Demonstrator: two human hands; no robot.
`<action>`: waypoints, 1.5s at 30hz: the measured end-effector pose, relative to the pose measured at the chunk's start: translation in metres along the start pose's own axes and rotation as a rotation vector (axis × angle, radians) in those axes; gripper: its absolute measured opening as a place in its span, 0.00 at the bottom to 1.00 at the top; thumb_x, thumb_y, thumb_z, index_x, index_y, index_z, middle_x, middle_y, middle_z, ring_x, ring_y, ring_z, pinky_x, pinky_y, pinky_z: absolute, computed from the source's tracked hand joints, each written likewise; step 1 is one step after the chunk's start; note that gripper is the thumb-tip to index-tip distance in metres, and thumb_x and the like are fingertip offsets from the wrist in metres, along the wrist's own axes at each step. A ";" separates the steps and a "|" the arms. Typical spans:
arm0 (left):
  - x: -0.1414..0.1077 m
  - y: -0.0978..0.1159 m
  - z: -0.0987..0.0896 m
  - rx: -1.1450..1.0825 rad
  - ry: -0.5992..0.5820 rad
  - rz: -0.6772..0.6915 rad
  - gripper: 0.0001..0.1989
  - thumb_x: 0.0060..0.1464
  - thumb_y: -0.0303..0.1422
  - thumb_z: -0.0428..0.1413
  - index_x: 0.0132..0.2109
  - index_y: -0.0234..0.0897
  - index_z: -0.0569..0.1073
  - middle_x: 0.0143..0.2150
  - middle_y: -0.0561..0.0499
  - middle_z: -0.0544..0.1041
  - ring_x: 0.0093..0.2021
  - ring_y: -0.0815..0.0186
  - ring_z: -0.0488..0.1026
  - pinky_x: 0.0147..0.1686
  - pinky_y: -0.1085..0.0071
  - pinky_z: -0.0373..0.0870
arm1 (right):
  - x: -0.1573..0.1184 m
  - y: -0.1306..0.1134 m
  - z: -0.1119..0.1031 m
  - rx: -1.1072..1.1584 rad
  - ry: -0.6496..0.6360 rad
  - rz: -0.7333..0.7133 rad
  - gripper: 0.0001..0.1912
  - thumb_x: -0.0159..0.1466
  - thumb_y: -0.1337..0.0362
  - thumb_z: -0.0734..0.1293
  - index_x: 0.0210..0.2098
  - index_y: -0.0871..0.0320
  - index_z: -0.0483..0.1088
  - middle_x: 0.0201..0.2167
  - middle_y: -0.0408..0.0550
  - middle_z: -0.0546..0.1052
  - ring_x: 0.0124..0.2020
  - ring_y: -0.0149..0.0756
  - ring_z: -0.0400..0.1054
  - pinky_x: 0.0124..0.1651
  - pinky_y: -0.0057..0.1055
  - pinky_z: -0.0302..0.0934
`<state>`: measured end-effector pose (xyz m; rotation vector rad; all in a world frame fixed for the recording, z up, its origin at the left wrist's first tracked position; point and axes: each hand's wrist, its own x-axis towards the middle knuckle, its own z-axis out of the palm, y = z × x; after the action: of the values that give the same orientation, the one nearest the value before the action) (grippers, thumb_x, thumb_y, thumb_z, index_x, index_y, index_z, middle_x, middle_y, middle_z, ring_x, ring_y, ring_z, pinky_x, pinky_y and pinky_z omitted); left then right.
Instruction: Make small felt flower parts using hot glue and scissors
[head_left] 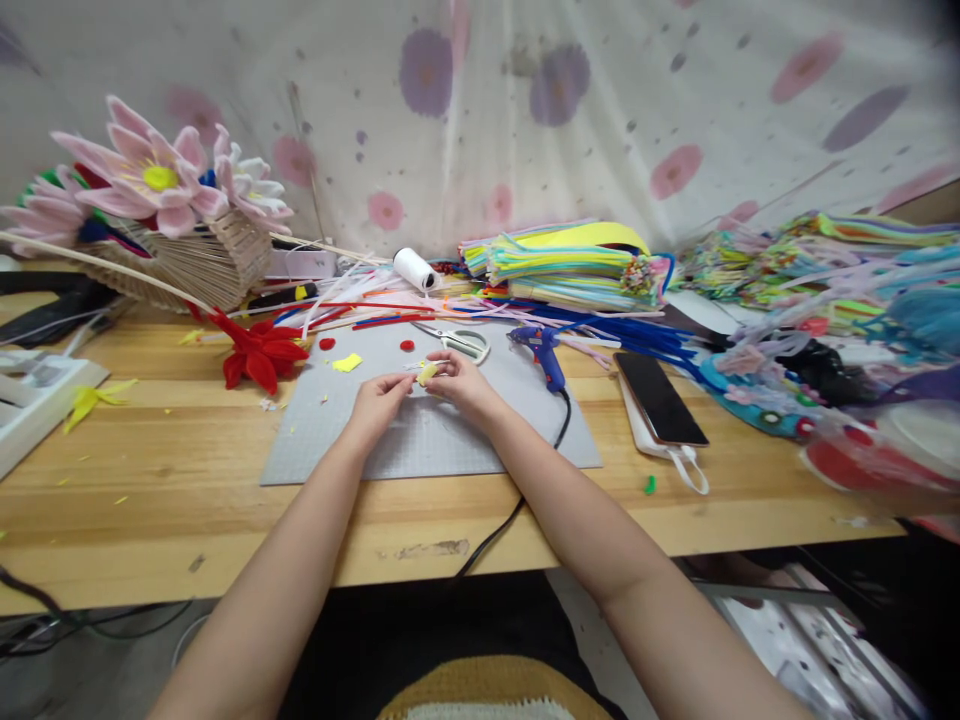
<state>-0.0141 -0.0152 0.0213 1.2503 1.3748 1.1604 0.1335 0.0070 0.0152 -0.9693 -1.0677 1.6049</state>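
My right hand (pixel 469 388) pinches a small yellow piece (pixel 427 375) between thumb and fingers, above the grey cutting mat (pixel 315 450). Close beside it, my left hand (pixel 379 402) has its fingertips pressed together; whatever they hold is too small to make out. Past the hands lie scissors (pixel 469 345) with pale handles. Two small red discs (pixel 407 346) and a flat yellow scrap (pixel 347 362) rest on the mat. A blue glue gun (pixel 541 352) lies on the mat's right side, its black cord running toward the table's front edge.
Red fuzzy flower (pixel 262 352) and a woven basket (pixel 202 260) with pink flowers stand left. Bundled pipe cleaners (pixel 570 265) and a white thread spool (pixel 415 268) lie at the back. A phone (pixel 660 397) sits right; a white power strip (pixel 45 405) is far left.
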 end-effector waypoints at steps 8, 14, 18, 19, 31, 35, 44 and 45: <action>0.000 -0.003 0.004 -0.093 0.004 0.012 0.14 0.38 0.38 0.62 0.34 0.36 0.79 0.32 0.48 0.79 0.34 0.65 0.71 0.37 0.69 0.65 | -0.003 -0.008 -0.003 0.215 0.062 0.135 0.22 0.41 0.77 0.69 0.35 0.57 0.64 0.26 0.40 0.73 0.28 0.26 0.69 0.34 0.25 0.63; 0.000 -0.007 0.008 -0.135 0.057 0.025 0.14 0.37 0.38 0.64 0.33 0.36 0.79 0.36 0.46 0.79 0.38 0.63 0.72 0.43 0.68 0.64 | -0.002 -0.007 -0.001 0.211 0.034 0.151 0.22 0.40 0.78 0.69 0.34 0.57 0.64 0.26 0.40 0.73 0.28 0.26 0.69 0.31 0.24 0.63; -0.001 -0.006 0.008 -0.148 0.066 0.018 0.15 0.35 0.37 0.64 0.33 0.35 0.79 0.35 0.46 0.79 0.37 0.64 0.72 0.41 0.68 0.65 | -0.003 -0.007 0.000 0.205 0.023 0.164 0.23 0.40 0.78 0.70 0.35 0.57 0.64 0.26 0.39 0.73 0.27 0.26 0.69 0.30 0.24 0.63; -0.001 -0.006 0.008 -0.147 0.062 0.018 0.14 0.35 0.36 0.64 0.33 0.35 0.79 0.35 0.46 0.79 0.36 0.63 0.72 0.41 0.68 0.65 | -0.003 -0.007 0.000 0.207 0.017 0.168 0.23 0.40 0.78 0.70 0.35 0.57 0.64 0.26 0.39 0.73 0.27 0.26 0.69 0.30 0.24 0.63; 0.001 -0.008 0.007 -0.086 0.018 0.052 0.12 0.36 0.36 0.64 0.31 0.35 0.78 0.33 0.46 0.79 0.38 0.61 0.73 0.43 0.65 0.65 | -0.004 -0.008 -0.002 0.212 0.011 0.200 0.24 0.40 0.78 0.69 0.35 0.57 0.64 0.26 0.40 0.72 0.27 0.25 0.68 0.29 0.22 0.62; 0.001 -0.008 0.008 -0.077 0.030 0.056 0.11 0.36 0.35 0.63 0.31 0.35 0.78 0.33 0.47 0.79 0.38 0.61 0.73 0.43 0.65 0.66 | -0.004 -0.009 -0.002 0.176 0.026 0.214 0.24 0.39 0.78 0.70 0.35 0.58 0.63 0.26 0.40 0.72 0.26 0.25 0.68 0.27 0.21 0.61; -0.001 -0.005 0.007 -0.071 0.038 0.045 0.11 0.35 0.36 0.64 0.29 0.35 0.78 0.32 0.47 0.79 0.37 0.62 0.73 0.41 0.66 0.66 | -0.005 -0.009 0.000 0.046 0.012 0.114 0.26 0.38 0.73 0.73 0.36 0.57 0.62 0.27 0.40 0.72 0.25 0.25 0.65 0.26 0.23 0.58; -0.001 -0.005 0.007 -0.078 0.039 0.042 0.10 0.35 0.35 0.64 0.29 0.35 0.78 0.32 0.47 0.79 0.36 0.62 0.73 0.41 0.67 0.66 | -0.005 -0.008 0.000 0.032 0.012 0.099 0.27 0.38 0.73 0.73 0.36 0.57 0.62 0.28 0.41 0.72 0.25 0.25 0.65 0.26 0.23 0.58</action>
<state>-0.0075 -0.0158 0.0149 1.2121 1.3243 1.2614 0.1369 0.0039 0.0237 -1.0225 -0.9961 1.6898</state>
